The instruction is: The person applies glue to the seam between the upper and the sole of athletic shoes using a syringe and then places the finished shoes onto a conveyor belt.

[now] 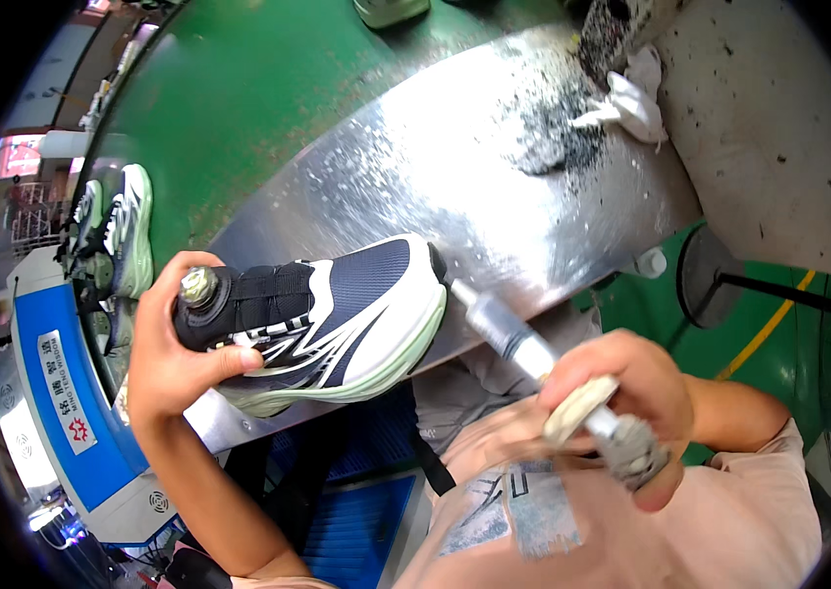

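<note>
Left hand [165, 358] is clenched round the heel end of a sneaker [337, 324], thumb across the side, fingers wrapped behind. Sneaker is navy mesh with white and pale green side panels and a thick white and green sole, with a round dial closure [198, 286] on the black tongue just above the thumb. It lies on its side; long axis runs roughly level, tilted slightly up toward the toe. Toe points to the person's right, heel to the left, sole toward the person. It is held against the near edge of the curved metal bench [494, 167].

Right hand [631, 388] is closed around a grey metal hand tool [543, 358], gripping it near its butt end, right of the sneaker and lower. The tool's long axis runs diagonally up and left, its tip touching or just beside the sneaker's toe; cannot tell which.

Beyond the sneaker, the bench carries dark grit [558, 137] and a crumpled white cloth [631, 103] at its far right end. Left of the sneaker, more shoes [126, 231] of the same colours stand on a green belt [239, 88]. A blue machine panel [81, 393] sits below them, left of the gripping hand.
</note>
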A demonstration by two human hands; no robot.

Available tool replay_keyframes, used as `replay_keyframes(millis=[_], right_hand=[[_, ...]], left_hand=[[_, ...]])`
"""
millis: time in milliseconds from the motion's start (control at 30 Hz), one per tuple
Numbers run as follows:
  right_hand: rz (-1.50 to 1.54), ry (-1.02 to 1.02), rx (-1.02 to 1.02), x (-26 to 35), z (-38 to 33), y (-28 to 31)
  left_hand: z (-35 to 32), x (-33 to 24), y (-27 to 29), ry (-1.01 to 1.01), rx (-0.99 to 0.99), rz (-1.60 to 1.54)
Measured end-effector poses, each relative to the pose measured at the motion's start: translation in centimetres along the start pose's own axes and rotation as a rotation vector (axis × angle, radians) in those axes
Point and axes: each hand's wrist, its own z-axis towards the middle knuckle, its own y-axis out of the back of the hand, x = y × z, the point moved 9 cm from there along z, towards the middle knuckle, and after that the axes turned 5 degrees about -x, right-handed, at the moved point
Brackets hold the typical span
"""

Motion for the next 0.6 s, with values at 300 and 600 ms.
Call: replay_keyframes(millis=[300, 600], right_hand=[[-0.777, 0.127, -0.064, -1.7, 3.6, 6.2], [-1.012, 0.253, -0.029, -3.2, 2.4, 5.3]], left_hand=[[12.7, 0.1, 8.1, -0.065, -0.672, -0.358], [24.6, -0.1, 3.1, -0.119, -0.569, -0.407]])
